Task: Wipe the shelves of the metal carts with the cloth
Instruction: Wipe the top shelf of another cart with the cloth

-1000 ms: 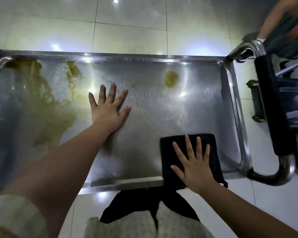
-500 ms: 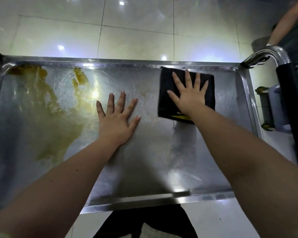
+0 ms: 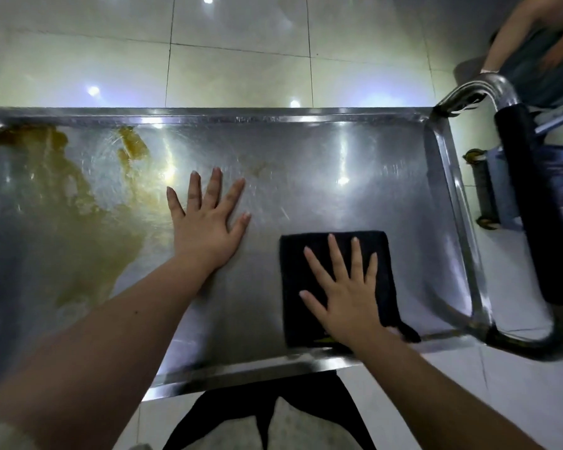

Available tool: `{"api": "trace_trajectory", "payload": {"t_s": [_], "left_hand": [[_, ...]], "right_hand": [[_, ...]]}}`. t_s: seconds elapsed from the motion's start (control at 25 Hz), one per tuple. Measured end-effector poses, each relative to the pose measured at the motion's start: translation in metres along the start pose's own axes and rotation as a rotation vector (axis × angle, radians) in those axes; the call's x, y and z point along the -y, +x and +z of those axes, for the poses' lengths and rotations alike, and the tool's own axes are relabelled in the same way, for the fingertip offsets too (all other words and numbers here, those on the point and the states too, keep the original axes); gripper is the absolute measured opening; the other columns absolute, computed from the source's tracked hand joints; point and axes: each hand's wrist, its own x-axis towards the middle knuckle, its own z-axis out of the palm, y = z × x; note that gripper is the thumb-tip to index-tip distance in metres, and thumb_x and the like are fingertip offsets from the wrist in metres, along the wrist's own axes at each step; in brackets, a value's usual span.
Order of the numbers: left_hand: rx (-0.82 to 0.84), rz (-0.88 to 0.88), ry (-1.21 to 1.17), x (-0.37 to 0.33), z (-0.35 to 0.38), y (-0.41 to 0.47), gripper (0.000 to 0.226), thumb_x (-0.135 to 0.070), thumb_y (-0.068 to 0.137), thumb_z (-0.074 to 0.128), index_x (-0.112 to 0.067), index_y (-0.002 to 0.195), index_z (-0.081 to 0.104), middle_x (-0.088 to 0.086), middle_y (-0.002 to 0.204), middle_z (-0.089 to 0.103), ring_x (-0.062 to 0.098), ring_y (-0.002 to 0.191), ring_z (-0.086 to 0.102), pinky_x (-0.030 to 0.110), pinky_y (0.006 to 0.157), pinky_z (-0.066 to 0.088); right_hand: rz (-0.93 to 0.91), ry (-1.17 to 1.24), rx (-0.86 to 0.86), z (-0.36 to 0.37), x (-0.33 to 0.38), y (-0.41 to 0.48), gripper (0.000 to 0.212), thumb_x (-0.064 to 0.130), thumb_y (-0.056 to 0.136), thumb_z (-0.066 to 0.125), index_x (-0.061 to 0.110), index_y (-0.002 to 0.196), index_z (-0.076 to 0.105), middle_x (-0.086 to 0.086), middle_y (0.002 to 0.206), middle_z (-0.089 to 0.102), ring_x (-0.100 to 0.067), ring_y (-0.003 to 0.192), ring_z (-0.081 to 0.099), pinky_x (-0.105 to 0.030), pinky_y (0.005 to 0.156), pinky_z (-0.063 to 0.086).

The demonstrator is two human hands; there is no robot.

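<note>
Steel fills the frame: the cart's shelf point(image 3: 355, 196), smeared with a yellow-brown stain point(image 3: 78, 222) across its left half (thickest toward the upper left). At lower right the black cloth point(image 3: 293, 271) lies flat under the right hand point(image 3: 348, 297), fingers straight and spread, pressing it. The left hand point(image 3: 208, 232) rests flat on bare metal at centre, holding nothing.

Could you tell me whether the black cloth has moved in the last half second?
Yes: the cloth slid from the shelf's far rim toward its near rim.
</note>
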Motion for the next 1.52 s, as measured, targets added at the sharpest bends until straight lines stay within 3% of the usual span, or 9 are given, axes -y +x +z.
{"api": "trace_trajectory", "payload": {"t_s": [0.24,0.44,0.6,0.72,0.92,1.12,1.24,1.44,1.52], "left_hand": [[-0.034,0.01,0.01,0.003,0.004,-0.006,0.06,-0.061,0.097,0.016,-0.045,0.153,0.002,-0.004,0.164,-0.002,0.03,0.15,-0.007,0.063,0.114,-0.007],[-0.06,0.01,-0.006,0.001,0.007,-0.006,0.058,-0.055,0.099,0.019,-0.043,0.154,0.007,-0.003,0.164,0.002,0.03,0.15,-0.003,0.063,0.114,-0.005],[-0.064,-0.011,-0.007,0.001,0.01,-0.006,0.064,-0.056,0.098,0.019,-0.032,0.156,0.002,-0.004,0.164,-0.001,0.026,0.15,-0.006,0.061,0.115,-0.006],[-0.063,-0.036,0.0,0.001,0.009,-0.004,0.068,-0.057,0.098,0.019,-0.027,0.156,-0.001,-0.005,0.164,-0.004,0.024,0.15,-0.008,0.06,0.116,-0.007],[-0.048,-0.03,-0.019,0.001,0.008,-0.004,0.068,-0.057,0.097,0.018,-0.03,0.156,0.001,-0.007,0.164,-0.003,0.024,0.15,-0.008,0.06,0.115,-0.008],[-0.052,-0.017,-0.027,0.002,0.006,-0.005,0.069,-0.058,0.095,0.016,-0.029,0.156,0.004,-0.006,0.164,0.0,0.025,0.15,-0.005,0.06,0.115,-0.008],[-0.046,-0.023,-0.027,0.002,0.006,-0.006,0.069,-0.058,0.095,0.015,-0.029,0.156,0.003,-0.006,0.164,-0.001,0.025,0.15,-0.006,0.059,0.115,-0.01],[-0.029,-0.034,-0.005,0.003,0.006,-0.004,0.07,-0.059,0.095,0.015,-0.029,0.156,-0.003,-0.007,0.164,-0.007,0.024,0.15,-0.01,0.059,0.115,-0.011],[-0.03,-0.036,-0.006,0.003,0.008,-0.003,0.07,-0.059,0.095,0.015,-0.03,0.156,-0.003,-0.007,0.164,-0.008,0.024,0.15,-0.011,0.058,0.115,-0.012]], "right_hand": [[-0.021,-0.011,0.018,0.02,0.019,-0.058,0.067,0.07,0.093,0.025,0.042,0.153,0.016,-0.004,0.164,0.008,-0.045,0.147,0.002,-0.071,0.109,0.009],[0.06,-0.028,-0.012,-0.021,0.011,0.078,0.068,0.076,0.086,0.008,0.053,0.147,-0.011,0.003,0.164,-0.01,-0.04,0.146,-0.017,-0.067,0.112,-0.009],[0.163,-0.007,0.005,-0.059,0.014,0.206,0.068,0.076,0.089,0.012,0.052,0.147,-0.012,0.005,0.162,-0.017,-0.04,0.145,-0.019,-0.066,0.111,-0.01],[0.187,0.004,0.017,-0.067,0.019,0.233,0.068,0.076,0.089,0.012,0.051,0.148,-0.011,0.004,0.162,-0.018,-0.04,0.145,-0.019,-0.067,0.111,-0.01],[0.047,-0.017,-0.023,-0.037,0.021,0.141,0.068,0.074,0.089,0.011,0.05,0.149,-0.01,0.004,0.163,-0.015,-0.039,0.146,-0.017,-0.065,0.112,-0.008],[-0.053,0.024,-0.002,0.011,0.037,-0.034,0.067,0.069,0.093,0.026,0.042,0.153,0.014,-0.003,0.164,0.006,-0.044,0.147,0.001,-0.071,0.11,0.009],[-0.038,-0.017,0.066,0.021,0.041,-0.067,0.066,0.071,0.093,0.021,0.042,0.153,0.016,-0.003,0.163,0.011,-0.045,0.147,0.004,-0.075,0.106,0.009],[0.088,-0.004,-0.007,-0.023,0.031,0.081,0.067,0.077,0.087,0.009,0.054,0.146,-0.013,0.006,0.163,-0.013,-0.039,0.145,-0.02,-0.072,0.107,-0.01],[0.138,0.009,-0.012,-0.049,0.027,0.165,0.066,0.077,0.088,0.011,0.055,0.145,-0.015,0.008,0.162,-0.018,-0.038,0.145,-0.021,-0.071,0.107,-0.011]]}}
